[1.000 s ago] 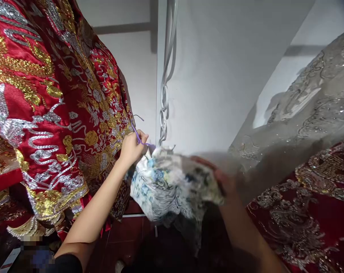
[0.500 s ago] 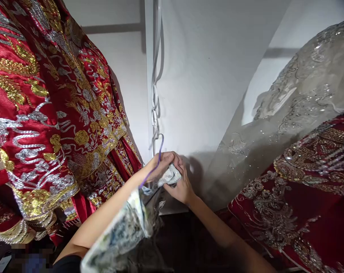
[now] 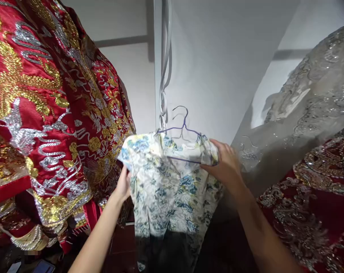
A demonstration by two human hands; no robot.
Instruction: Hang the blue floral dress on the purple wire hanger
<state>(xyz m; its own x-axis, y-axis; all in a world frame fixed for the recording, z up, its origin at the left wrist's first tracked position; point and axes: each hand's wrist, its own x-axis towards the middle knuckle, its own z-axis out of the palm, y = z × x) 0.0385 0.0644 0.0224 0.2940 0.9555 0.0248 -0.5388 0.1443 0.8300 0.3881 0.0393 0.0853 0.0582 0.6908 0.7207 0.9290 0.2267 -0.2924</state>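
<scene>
A white blouse with a blue and yellow floral print (image 3: 166,189) hangs in front of me on a thin purple hanger (image 3: 185,123), its hook pointing up. My left hand (image 3: 124,182) is at the sleeve on the left, its fingers partly hidden behind the cloth. On the other side, my right hand (image 3: 224,161) pinches the shoulder of the blouse, thumb in front and fingers over the top. The hanger's lower bar shows across the open neckline. The blouse's lower part falls into dark shadow.
Red embroidered garments (image 3: 75,113) with gold and silver thread hang at the left. To the right are a sheer sequined white garment (image 3: 317,91) and a dark red beaded garment (image 3: 311,204). A white metal stand with rings (image 3: 163,102) runs up the wall. A phone (image 3: 43,266) lies bottom left.
The blouse has turned from edge-on to facing me, spread out on its hanger. My hands have moved apart, left hand to the left sleeve and right hand to the right shoulder.
</scene>
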